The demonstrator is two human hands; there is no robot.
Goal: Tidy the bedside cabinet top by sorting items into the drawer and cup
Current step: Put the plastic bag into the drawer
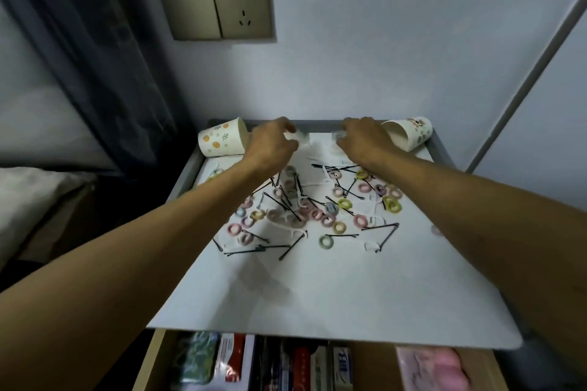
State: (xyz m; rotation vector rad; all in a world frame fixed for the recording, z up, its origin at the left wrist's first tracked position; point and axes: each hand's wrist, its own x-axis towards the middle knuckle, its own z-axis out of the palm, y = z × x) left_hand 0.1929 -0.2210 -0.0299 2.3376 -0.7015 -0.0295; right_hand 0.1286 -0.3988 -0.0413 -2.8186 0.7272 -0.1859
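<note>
The cabinet top point(317, 289) is covered by a white sheet strewn with small pastel hair ties point(360, 220), black bobby pins point(379, 227) and white floss picks point(287, 227). Two paper cups lie on their sides at the back: one with orange dots point(220, 138) at the left, one patterned point(411, 132) at the right. My left hand point(271, 144) pinches a small clear packet point(300, 136) near the back edge. My right hand point(365, 140) grips another small clear packet point(338, 135) beside the right cup. The drawer point(374, 365) below stands open.
The open drawer holds packets, boxes and a pink pouch point(435, 368). A wall socket plate point(216, 6) is above the cabinet. A dark curtain point(95, 57) and a bed point(28, 197) lie to the left. The cabinet has a raised grey rim point(187, 174).
</note>
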